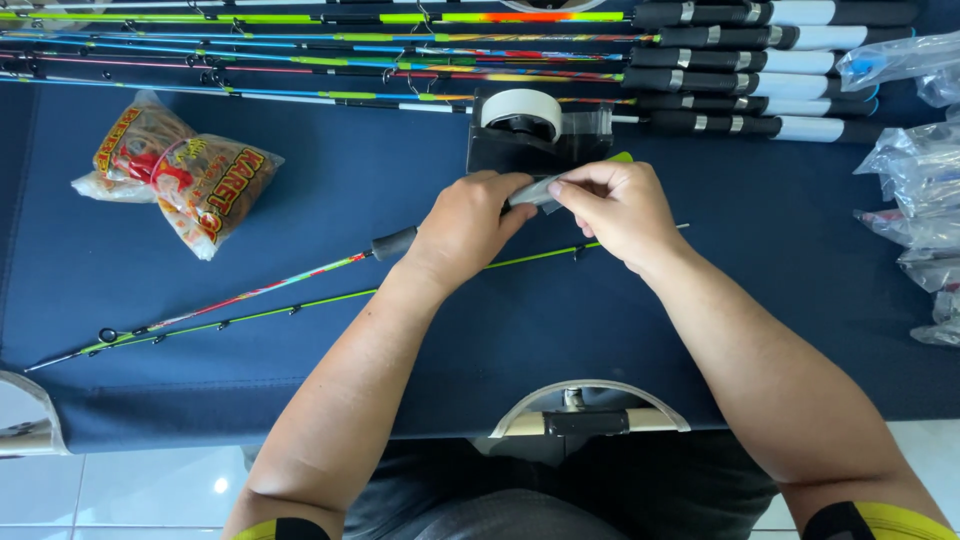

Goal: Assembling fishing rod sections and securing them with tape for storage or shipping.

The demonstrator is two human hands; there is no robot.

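My left hand (465, 225) grips the handle end of a colourful fishing rod section (270, 290) that slants down to the left over the dark blue cloth (380, 180). My right hand (615, 205) pinches a strip of clear tape (535, 190) against the part held in my left hand. A thin green rod tip section (300, 308) lies alongside, passing under both hands. Just beyond my hands stands a black tape dispenser (525, 135) with a white roll.
Several finished rods with black and white handles (740, 70) lie in a row along the far edge. Two bags of rubber bands (175, 170) rest at the left. Clear plastic bags (915, 190) pile at the right. White floor tiles show below the table.
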